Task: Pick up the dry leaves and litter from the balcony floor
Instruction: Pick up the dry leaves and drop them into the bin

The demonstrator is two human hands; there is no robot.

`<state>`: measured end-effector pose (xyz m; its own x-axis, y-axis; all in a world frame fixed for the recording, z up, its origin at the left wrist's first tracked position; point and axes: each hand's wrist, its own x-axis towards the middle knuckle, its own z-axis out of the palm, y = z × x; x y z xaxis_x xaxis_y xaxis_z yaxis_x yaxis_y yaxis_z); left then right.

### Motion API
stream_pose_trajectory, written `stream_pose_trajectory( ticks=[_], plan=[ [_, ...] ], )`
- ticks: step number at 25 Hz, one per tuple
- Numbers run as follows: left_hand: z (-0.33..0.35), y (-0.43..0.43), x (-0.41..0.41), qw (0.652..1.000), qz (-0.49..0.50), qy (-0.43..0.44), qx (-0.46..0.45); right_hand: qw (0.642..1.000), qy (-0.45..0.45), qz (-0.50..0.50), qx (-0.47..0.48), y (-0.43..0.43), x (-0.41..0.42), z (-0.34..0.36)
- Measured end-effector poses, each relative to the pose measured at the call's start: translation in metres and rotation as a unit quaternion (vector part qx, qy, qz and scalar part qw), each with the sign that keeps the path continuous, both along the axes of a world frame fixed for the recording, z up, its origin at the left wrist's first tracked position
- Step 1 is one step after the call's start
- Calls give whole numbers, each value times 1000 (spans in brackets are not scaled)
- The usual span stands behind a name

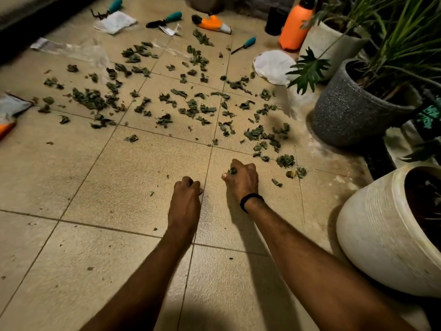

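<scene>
Many dry, curled green leaves (191,108) lie scattered over the beige tiled floor (107,177), mostly across the middle and far part. My right hand (242,179), with a black band at the wrist, is closed around a few dry leaves that poke out near the thumb. My left hand (187,197) rests just to its left as a closed fist on the tile; whether it holds anything is hidden. A few leaves (285,161) lie just right of my right hand. Small crumbs dot the near tiles.
A white pot (372,235) stands at the near right, a grey pot (346,111) with a plant behind it. Farther back lie teal-handled tools (171,17), an orange sprayer (294,27), a white sheet (115,21), a clear plastic bag (78,50) and a white round cloth (273,65).
</scene>
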<state>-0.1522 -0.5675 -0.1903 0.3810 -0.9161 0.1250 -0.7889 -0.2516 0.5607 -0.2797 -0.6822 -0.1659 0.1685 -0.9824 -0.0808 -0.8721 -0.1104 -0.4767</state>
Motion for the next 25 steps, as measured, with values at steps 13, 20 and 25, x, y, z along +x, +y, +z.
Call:
stream_pose_trajectory(
  ticks=[13,20,25],
  plan=[
    [24,-61,-15,993,-52,63,89,964,-139,-223,46,-54,-90,43],
    [85,-124,-56,976,-104,39,185,970,-100,-215,55,-26,-135,4],
    [55,-107,-46,985,-21,52,161,993,14,-50,104,-40,-128,22]
  ],
)
